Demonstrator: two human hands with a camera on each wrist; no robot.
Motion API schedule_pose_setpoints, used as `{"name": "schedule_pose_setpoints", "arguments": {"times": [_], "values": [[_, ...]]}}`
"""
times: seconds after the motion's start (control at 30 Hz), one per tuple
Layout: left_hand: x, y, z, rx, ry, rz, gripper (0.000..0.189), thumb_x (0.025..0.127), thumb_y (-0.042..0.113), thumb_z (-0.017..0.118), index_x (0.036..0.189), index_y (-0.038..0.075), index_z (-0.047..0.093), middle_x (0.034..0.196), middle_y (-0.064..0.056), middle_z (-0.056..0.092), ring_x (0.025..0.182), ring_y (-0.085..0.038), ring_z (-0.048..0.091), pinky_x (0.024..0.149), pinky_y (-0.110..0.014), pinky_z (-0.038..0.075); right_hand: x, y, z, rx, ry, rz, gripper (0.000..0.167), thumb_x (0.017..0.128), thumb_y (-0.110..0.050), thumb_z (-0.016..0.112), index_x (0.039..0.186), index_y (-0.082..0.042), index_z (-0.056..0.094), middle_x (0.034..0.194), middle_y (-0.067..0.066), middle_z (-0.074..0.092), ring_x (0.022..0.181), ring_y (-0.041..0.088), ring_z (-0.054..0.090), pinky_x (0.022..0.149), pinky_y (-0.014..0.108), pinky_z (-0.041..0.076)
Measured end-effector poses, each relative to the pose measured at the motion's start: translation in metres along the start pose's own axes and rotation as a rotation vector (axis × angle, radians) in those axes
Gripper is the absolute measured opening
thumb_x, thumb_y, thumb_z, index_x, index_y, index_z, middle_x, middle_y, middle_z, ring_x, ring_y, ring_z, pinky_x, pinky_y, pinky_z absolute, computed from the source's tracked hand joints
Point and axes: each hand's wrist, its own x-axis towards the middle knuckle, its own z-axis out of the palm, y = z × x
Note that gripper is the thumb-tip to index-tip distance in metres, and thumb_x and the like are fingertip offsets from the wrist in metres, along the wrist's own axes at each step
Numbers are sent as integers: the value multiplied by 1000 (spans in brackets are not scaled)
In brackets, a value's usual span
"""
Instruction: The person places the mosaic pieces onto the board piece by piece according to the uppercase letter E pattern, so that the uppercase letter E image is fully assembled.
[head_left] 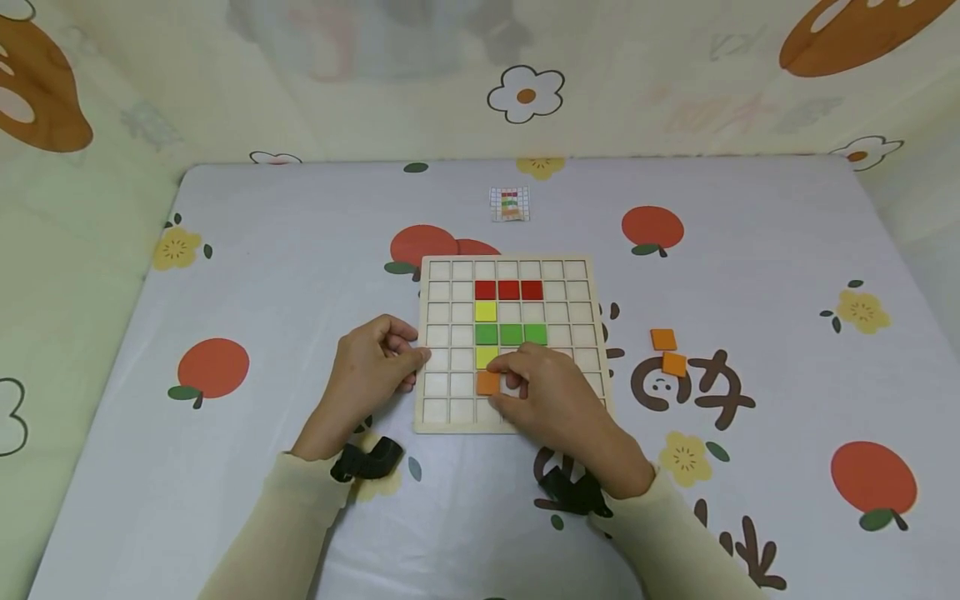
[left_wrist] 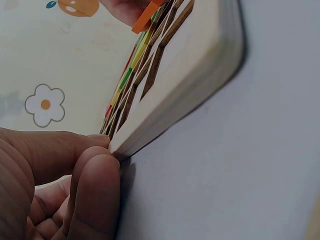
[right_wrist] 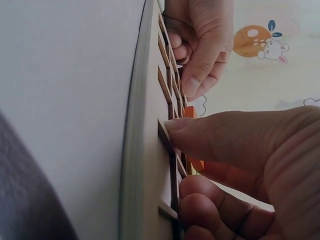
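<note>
A wooden grid board (head_left: 438,408) lies on the table, its cells holding three red tiles (head_left: 508,290), three green tiles (head_left: 511,334) and two yellow tiles (head_left: 486,311). My left hand (head_left: 375,358) grips the board's left edge, thumb on top and curled fingers against the side, as the left wrist view shows. Over the lower part of the grid, my right hand (head_left: 551,396) pinches an orange tile (head_left: 487,382) just below the lower yellow tile. In the left wrist view this orange tile (left_wrist: 146,17) is tilted at the grid's surface.
Two loose orange tiles (head_left: 663,339) lie on the table right of the board, close together. Behind the board is a small printed pattern card (head_left: 510,204) with a coloured grid. A printed cloth (head_left: 285,250) covers the table, and a patterned curtain (head_left: 420,100) hangs beyond its back edge.
</note>
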Motion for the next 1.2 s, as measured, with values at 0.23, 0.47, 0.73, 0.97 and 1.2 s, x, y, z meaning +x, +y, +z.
{"name": "schedule_pose_setpoints", "arguments": {"times": [0.23, 0.47, 0.73, 0.97, 1.2], "values": [[1, -1, 1, -1, 1, 5, 23, 92, 9, 79, 108, 1, 66, 85, -10, 63, 57, -15, 64, 56, -24, 57, -1, 0, 0, -10, -3, 11, 29, 83, -12, 87, 111, -10, 79, 79, -2, 55, 74, 16, 51, 61, 29, 45], [1, -2, 0, -5, 0, 24, 22, 91, 8, 79, 108, 1, 66, 84, -10, 64, 56, -15, 65, 56, -24, 58, -1, 0, 0, -15, 1, 14, 29, 83, -12, 87, 110, -11, 79, 79, -2, 55, 74, 16, 51, 61, 29, 45], [-1, -2, 0, -7, -2, 31, 21, 91, 7, 79, 107, 1, 65, 84, -10, 63, 56, -15, 65, 56, -25, 59, -1, -1, 2, -17, 0, 17, 29, 83, -15, 87, 110, -12, 80, 79, -3, 54, 74, 15, 50, 61, 29, 43], [0, -2, 0, -9, -4, 26, 22, 92, 7, 79, 107, 0, 65, 84, -10, 63, 56, -14, 65, 56, -24, 59, -1, -1, 3, -27, 6, 11, 29, 83, -15, 88, 110, -12, 80, 78, -3, 53, 73, 15, 50, 61, 29, 43], [0, -2, 0, -6, -2, 33, 22, 92, 7, 79, 108, 0, 65, 83, -10, 64, 56, -14, 64, 56, -24, 58, 0, -1, 2, -26, 0, 16, 29, 83, -15, 87, 111, -12, 80, 78, -3, 53, 73, 15, 50, 61, 29, 43]]}}
